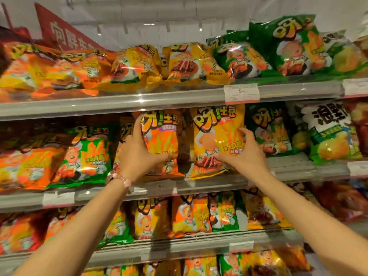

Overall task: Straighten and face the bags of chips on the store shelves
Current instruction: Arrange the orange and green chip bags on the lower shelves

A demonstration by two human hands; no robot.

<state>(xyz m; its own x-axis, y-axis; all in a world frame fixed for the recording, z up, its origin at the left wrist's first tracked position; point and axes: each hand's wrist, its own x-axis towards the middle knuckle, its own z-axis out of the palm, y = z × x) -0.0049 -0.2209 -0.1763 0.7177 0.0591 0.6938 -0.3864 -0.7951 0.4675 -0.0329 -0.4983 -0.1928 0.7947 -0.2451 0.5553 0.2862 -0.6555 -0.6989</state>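
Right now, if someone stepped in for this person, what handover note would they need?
Left hand grips the orange bag on the middle shelf, fingers round its left edge.
Right hand grips the yellow bag beside it.
Done: both bags stand upright, fronts out.
Left: the top-shelf bags lie tilted back; the green bag at the left leans.

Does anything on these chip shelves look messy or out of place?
Yes. On the top shelf the yellow bags lie slumped on their backs rather than upright. Below, the left hand and right hand each hold an upright bag.
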